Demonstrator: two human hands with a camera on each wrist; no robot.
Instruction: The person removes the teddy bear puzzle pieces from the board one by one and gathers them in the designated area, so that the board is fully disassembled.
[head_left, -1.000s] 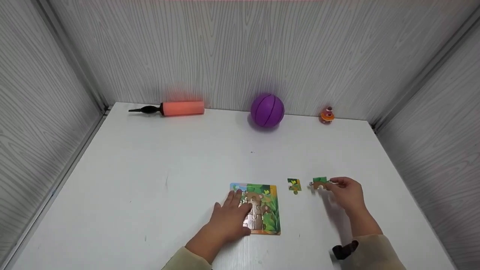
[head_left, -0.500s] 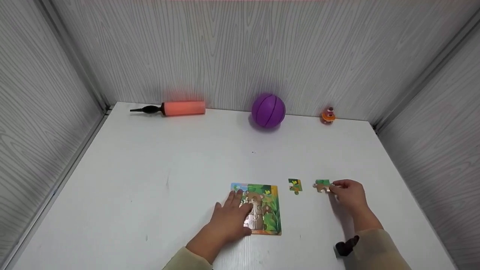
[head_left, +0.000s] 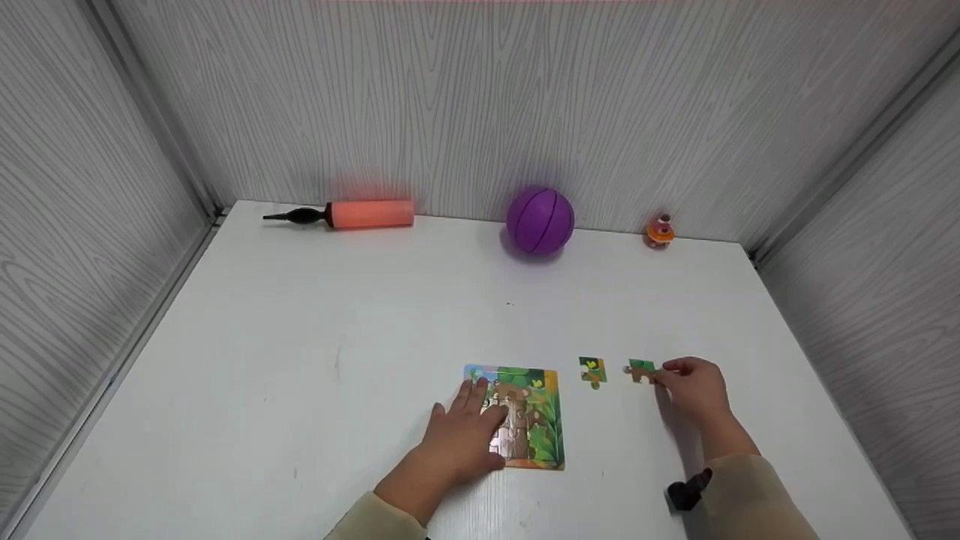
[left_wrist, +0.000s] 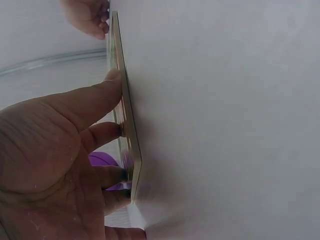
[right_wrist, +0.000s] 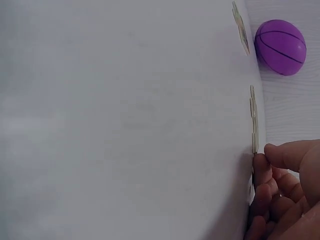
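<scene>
A square jigsaw puzzle with a bear picture lies at the front of the white table. My left hand rests on its left part with fingers spread, and covers some of the picture. In the left wrist view the thumb and fingertips touch the board. To the right, my right hand pinches a brown and green puzzle piece by its right edge. The right wrist view shows that piece edge-on, low over the table. Another green and yellow puzzle piece lies between the board and the held one.
Along the back wall lie an orange hand pump with a black nozzle, a purple ball and a small red and orange toy figure. Grey wood-grain panels enclose the table at the back and sides.
The held puzzle piece first shifted a little right and toward me, turning flatter, then slightly back left with my right hand. My left hand stays on the puzzle.
</scene>
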